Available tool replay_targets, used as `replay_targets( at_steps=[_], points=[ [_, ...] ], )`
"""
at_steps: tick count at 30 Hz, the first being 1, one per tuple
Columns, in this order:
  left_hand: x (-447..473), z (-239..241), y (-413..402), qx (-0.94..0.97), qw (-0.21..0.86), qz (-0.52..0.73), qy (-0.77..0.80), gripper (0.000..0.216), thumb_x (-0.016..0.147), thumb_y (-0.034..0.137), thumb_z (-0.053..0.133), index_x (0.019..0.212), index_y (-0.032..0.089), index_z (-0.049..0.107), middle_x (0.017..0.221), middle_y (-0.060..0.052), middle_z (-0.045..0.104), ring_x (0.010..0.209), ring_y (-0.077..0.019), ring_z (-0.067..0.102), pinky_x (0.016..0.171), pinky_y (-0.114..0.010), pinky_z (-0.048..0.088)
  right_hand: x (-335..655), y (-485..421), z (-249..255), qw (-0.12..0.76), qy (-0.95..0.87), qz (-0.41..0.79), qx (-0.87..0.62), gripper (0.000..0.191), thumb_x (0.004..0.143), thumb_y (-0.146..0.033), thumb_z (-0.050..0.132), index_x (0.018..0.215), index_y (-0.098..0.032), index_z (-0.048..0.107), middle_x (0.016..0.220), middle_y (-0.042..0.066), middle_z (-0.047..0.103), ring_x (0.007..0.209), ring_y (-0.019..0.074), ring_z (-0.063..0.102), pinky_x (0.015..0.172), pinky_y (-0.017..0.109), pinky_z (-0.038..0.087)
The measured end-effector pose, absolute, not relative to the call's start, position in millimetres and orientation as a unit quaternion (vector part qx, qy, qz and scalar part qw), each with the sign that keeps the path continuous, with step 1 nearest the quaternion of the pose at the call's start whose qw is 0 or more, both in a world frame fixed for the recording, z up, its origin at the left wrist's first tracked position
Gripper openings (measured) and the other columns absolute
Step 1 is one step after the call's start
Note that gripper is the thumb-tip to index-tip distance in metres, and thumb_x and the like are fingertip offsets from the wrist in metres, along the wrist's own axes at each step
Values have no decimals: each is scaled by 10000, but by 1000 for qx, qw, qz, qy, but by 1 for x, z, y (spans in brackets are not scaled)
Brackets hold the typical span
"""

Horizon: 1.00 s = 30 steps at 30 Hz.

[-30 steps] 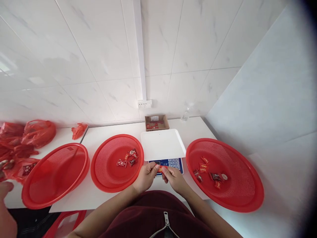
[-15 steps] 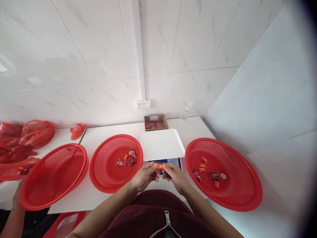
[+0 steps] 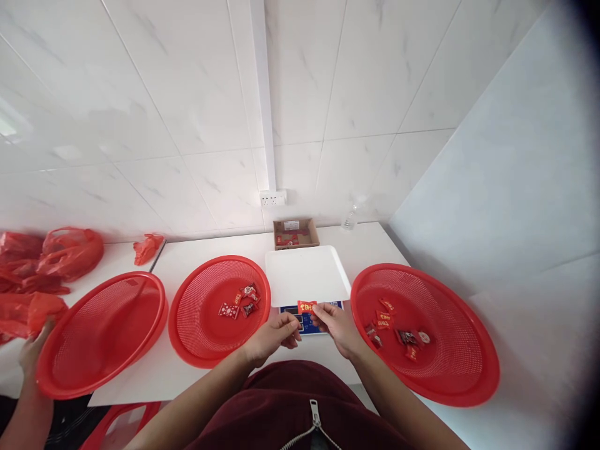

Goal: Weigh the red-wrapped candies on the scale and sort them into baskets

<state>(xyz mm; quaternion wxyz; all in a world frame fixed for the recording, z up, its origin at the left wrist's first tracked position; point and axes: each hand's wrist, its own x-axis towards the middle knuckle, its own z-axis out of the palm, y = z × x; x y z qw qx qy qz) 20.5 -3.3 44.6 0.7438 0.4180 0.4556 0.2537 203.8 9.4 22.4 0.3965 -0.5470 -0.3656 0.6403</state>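
Note:
A small red wrapped candy with yellow lettering is pinched between the thumb and fingers of my right hand, over the front of the weighing scale. My left hand is just left of it, loosely curled and holding nothing, thumb a little apart from the fingers. Behind my hands is the scale's white pan, and its blue keypad panel is partly hidden under them. Several wrapped candies lie in the red basket on my left. The red basket on my right holds several more.
A cardboard box with red packets stands behind the scale, beside a clear plastic bottle. At far left are another red basket, red plastic bags and a co-worker's hand on a bag. A wall rises behind the table.
My left hand has let go of the candy and drawn slightly away. My right hand keeps it, now a little farther forward. The co-worker's hand has risen at a red bag.

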Motion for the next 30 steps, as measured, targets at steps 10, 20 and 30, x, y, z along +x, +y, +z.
replay_targets(
  at_steps=[10,20,30],
  points=[
    [8,39,-11,401,730,214,511,438,666,553,645,809,162,510,735,5,589,620,-83,521,653,-252,398,208,68,-24,339,-375,558,-658,219,757,-374,524,787,-176,614,816,46,672,649,136,599,532,226,411],
    [-6,20,-10,622,521,161,562,265,800,380,509,952,168,562,956,-97,623,914,-215,572,860,-389,424,201,96,-38,152,-678,251,-674,377,858,-277,461,1214,-202,557,1316,105,493,1179,240,456,895,331,401],
    [-52,-20,-19,735,283,-63,614,621,817,85,400,1413,241,322,1403,-82,448,1318,-271,353,1070,-447,279,199,122,-44,40,-739,167,-652,269,852,-157,435,1059,-154,607,1226,138,495,1048,246,470,832,327,391]
  ],
)
